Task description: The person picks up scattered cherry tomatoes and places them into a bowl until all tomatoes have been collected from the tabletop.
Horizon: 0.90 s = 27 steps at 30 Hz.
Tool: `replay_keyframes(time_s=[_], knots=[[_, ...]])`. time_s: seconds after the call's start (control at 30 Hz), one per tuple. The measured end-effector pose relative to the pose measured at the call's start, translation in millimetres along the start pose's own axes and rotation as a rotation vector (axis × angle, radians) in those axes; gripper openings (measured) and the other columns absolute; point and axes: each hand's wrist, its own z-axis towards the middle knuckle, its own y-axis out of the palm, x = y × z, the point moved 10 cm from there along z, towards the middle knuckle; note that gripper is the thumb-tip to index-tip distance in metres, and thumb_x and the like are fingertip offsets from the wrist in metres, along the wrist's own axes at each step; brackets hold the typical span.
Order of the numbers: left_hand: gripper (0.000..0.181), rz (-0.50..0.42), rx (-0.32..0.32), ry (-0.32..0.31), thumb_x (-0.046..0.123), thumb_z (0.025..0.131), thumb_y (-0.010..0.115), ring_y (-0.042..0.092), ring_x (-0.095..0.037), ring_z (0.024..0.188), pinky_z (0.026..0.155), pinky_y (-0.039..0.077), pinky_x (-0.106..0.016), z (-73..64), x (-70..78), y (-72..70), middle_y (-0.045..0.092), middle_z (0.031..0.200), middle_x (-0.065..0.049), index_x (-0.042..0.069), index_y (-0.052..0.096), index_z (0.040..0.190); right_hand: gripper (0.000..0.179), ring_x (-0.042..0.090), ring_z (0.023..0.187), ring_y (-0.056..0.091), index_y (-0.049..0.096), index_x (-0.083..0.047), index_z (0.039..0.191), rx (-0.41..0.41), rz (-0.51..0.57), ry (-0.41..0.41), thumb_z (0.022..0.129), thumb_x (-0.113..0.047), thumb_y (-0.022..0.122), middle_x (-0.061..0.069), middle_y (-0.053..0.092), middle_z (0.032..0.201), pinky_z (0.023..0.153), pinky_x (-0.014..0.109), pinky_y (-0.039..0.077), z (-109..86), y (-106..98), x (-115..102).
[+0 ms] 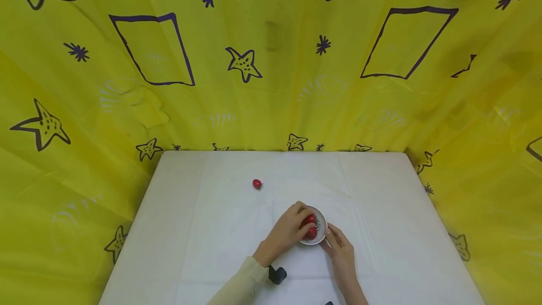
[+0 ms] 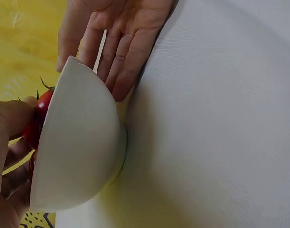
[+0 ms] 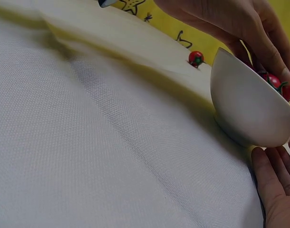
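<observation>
A small white bowl [image 1: 322, 226] holds several red cherry tomatoes [image 1: 312, 233] with green stems. From its left side, my left hand [image 1: 289, 226] reaches over the rim, thumb and fingers curled round a cherry tomato [image 2: 43, 105] at the bowl's mouth. Its fingertips are partly hidden by the fruit and the bowl. On the opposite side my right hand [image 1: 341, 254] touches the bowl with fairly straight fingers; the right wrist view shows these fingers [image 3: 265, 166] low by the bowl's base.
One more cherry tomato [image 1: 257, 184] lies apart on the white-covered table [image 1: 220, 229], farther back and left. A dark object [image 1: 277, 275] shows below the left wrist. Yellow curtains [image 1: 271, 107] with drawn stars enclose the back and sides.
</observation>
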Motion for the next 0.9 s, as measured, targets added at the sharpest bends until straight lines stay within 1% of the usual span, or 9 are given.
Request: replay_keyframes(time_s=[0.07,0.17,0.4,0.67,0.77,0.9], knots=[[0.024,-0.002,-0.019,-0.001,0.021,0.098,0.074,0.063,-0.014,0.105,0.096,0.056,-0.023,1.3,0.1,3.0,0.065,0.115,-0.002,0.01,0.071,0.12,0.054,-0.004,0.113,0.067,0.047,0.007,0.149,-0.004,0.005,-0.004,0.108,-0.027,0.058,-0.017,0.066,0.122,0.097,0.023,0.058,-0.5,0,-1],[0.024,-0.003,-0.035,-0.006,0.022,0.099,0.073,0.064,-0.014,0.106,0.098,0.056,-0.024,2.4,-0.9,6.1,0.067,0.115,-0.001,0.011,0.071,0.12,0.054,-0.004,0.113,0.067,0.047,0.007,0.148,-0.005,0.01,-0.007,0.108,-0.026,0.058,-0.02,0.067,0.119,0.097,0.022,0.058,-1.1,1,-1],[0.023,0.0,-0.034,0.0,0.024,0.1,0.072,0.065,-0.015,0.108,0.099,0.056,-0.025,3.4,-0.8,6.0,0.07,0.12,0.0,0.013,0.072,0.12,0.054,-0.004,0.113,0.067,0.047,0.008,0.148,-0.007,0.009,-0.017,0.108,-0.026,0.058,-0.02,0.067,0.119,0.097,0.022,0.058,-1.5,1,-3],[0.023,0.019,0.001,0.064,0.021,0.101,0.07,0.063,-0.013,0.102,0.092,0.055,-0.021,0.3,3.7,-0.7,0.072,0.125,0.001,0.014,0.073,0.122,0.052,-0.003,0.113,0.067,0.047,0.009,0.147,-0.003,0.006,-0.022,0.108,-0.025,0.057,-0.019,0.067,0.118,0.097,0.022,0.058,-0.6,0,-2],[0.024,0.022,0.022,0.073,0.02,0.101,0.071,0.064,-0.013,0.105,0.095,0.056,-0.021,-1.1,2.3,-4.2,0.072,0.124,0.001,0.013,0.073,0.123,0.052,-0.003,0.113,0.067,0.048,0.007,0.147,0.001,-0.01,-0.013,0.108,-0.026,0.058,-0.012,0.066,0.124,0.097,0.022,0.058,-0.3,0,-1],[0.024,0.01,0.047,0.068,0.019,0.1,0.072,0.065,-0.013,0.107,0.097,0.056,-0.02,-2.8,-2.9,-9.8,0.073,0.12,0.002,0.013,0.073,0.123,0.053,-0.005,0.113,0.066,0.049,0.005,0.148,0.002,-0.036,-0.004,0.108,-0.029,0.058,0.01,0.061,0.141,0.098,0.022,0.057,-0.2,2,0]])
